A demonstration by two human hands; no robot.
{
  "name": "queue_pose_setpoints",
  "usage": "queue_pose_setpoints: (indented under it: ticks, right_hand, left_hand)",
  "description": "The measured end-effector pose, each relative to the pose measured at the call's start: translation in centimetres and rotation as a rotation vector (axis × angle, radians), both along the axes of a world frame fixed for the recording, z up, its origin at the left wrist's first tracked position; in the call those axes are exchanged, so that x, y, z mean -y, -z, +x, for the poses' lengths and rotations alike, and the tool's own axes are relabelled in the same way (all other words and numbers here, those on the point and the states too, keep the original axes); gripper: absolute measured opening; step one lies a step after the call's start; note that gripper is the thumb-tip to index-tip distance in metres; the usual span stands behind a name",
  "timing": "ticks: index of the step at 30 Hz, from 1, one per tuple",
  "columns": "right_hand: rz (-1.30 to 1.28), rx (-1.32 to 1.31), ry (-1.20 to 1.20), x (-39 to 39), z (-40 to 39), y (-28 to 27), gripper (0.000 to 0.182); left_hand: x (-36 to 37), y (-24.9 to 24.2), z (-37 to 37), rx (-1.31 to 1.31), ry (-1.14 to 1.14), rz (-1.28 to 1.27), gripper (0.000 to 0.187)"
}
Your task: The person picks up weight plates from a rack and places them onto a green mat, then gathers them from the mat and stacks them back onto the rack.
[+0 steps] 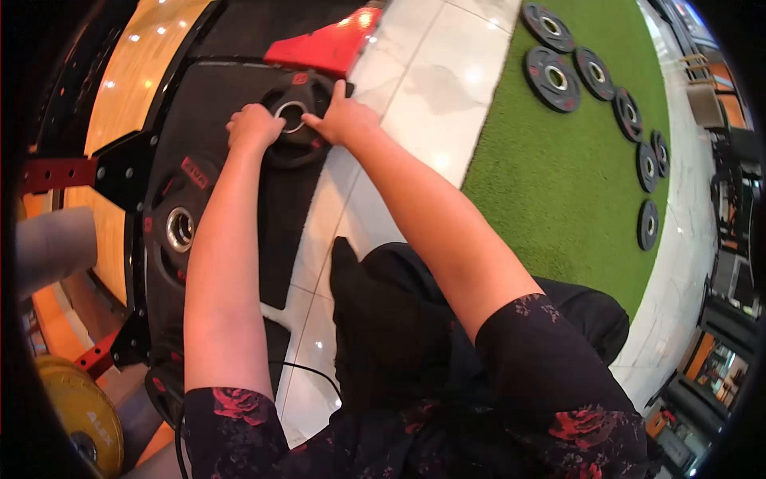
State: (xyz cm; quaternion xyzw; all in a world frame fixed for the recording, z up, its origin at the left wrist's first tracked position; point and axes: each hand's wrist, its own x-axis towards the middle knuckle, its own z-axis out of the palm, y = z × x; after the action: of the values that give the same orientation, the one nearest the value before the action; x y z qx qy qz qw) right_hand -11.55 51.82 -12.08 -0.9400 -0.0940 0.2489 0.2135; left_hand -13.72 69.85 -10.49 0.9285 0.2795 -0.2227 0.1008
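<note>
A black weight plate (302,89) with a metal-ringed centre hole and red marks is between my two hands, over the black mat. My left hand (254,128) grips its left side, with the thumb near the centre ring. On the right side my right hand (345,121) grips it, thumb toward the ring and one finger pointing up along the rim. The undersides of the fingers are partly hidden. Nearer to me, left of my left forearm, another black weight plate (164,219) with a silver hub is partly covered by the arm.
Several black plates, one of them a large plate (541,80), lie on green turf (519,168) at right. White tiles (423,104) run between turf and mat (219,88). A red angled piece (323,44) stands ahead. A yellow plate (84,415) is at lower left, with rack parts (124,168) above.
</note>
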Motion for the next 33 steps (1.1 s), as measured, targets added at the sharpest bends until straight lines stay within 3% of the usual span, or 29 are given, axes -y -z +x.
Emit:
queue_pose_setpoints:
  ticks: [2, 3, 6, 9, 13, 17, 22, 25, 27, 30, 33]
  right_hand:
    - [0.026, -0.063, 0.003, 1.9, -0.2, -0.3, 0.111]
    - [0.023, -0.058, 0.020, 3.0, -0.2, -0.4, 0.111]
    - [0.070, -0.118, -0.008, 6.5, -0.2, -0.9, 0.105]
    - [0.088, -0.048, 0.050, 11.4, 0.1, -1.4, 0.100]
    - [0.078, 0.042, 0.174, 19.9, 2.6, -0.8, 0.097]
    - [0.037, 0.169, 0.358, 30.0, 4.5, -1.6, 0.089]
    - [-0.226, 0.408, 0.428, 42.3, 6.3, -1.1, 0.082]
    - [-0.278, 0.423, 0.413, 46.3, 8.9, 1.2, 0.078]
    - [-0.275, 0.405, 0.433, 47.5, 11.6, 2.7, 0.070]
    - [-0.155, 0.442, 0.374, 48.0, 13.6, 2.6, 0.061]
    - [-0.241, 0.352, 0.278, 47.6, 13.2, 2.1, 0.072]
  left_hand:
    - [1.6, 0.5, -0.2, 0.173, -0.192, 0.130, 0.068]
    - [2.2, 0.5, -0.3, 0.179, -0.176, 0.125, 0.068]
    - [5.1, -0.8, 0.0, 0.187, -0.048, 0.213, 0.070]
    - [10.6, -2.8, 0.8, 0.341, 0.102, 0.123, 0.061]
    - [19.4, -5.2, 4.0, 0.358, 0.192, 0.009, 0.065]
    - [29.2, -3.7, 7.2, 0.412, 0.315, -0.066, 0.068]
    - [41.3, -0.3, 10.7, 0.439, 0.578, -0.201, 0.071]
    - [46.8, 3.1, 13.8, 0.555, 0.738, -0.212, 0.068]
    - [50.1, 5.3, 16.6, 0.548, 0.681, -0.320, 0.059]
    - [51.5, 5.8, 18.1, 0.548, 0.740, -0.187, 0.053]
    - [52.6, 3.8, 16.5, 0.441, 0.698, 0.011, 0.062]
